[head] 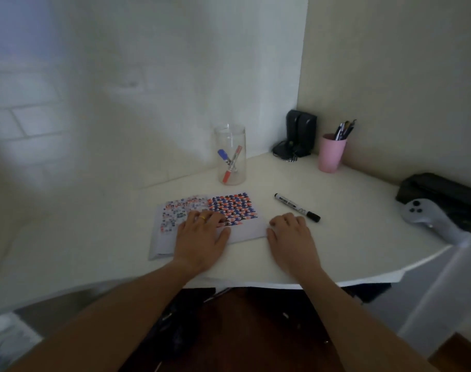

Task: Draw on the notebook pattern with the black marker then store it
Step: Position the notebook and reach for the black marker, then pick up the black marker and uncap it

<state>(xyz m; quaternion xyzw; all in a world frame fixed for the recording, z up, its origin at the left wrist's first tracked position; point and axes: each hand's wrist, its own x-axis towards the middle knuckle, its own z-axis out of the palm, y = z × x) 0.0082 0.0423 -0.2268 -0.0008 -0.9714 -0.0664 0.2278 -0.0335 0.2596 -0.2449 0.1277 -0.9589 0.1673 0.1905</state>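
Note:
An open notebook [237,208] lies flat on the white desk, its pages covered in a small red, blue and black pattern. My left hand [202,234] rests palm down on its lower left page, fingers spread, a ring on one finger. The black marker [296,207], capped, lies on the desk to the right of the notebook. My right hand [292,237] lies flat on the desk just below the marker's cap end, apart from it and holding nothing. A clear glass jar [231,154] behind the notebook holds a blue and a red marker.
A pink cup [331,154] with pens stands at the back right, next to black speakers [300,135] in the corner. A black pouch [441,194] and a grey controller [427,213] sit at the right desk edge. The desk's front edge [256,283] curves near my forearms.

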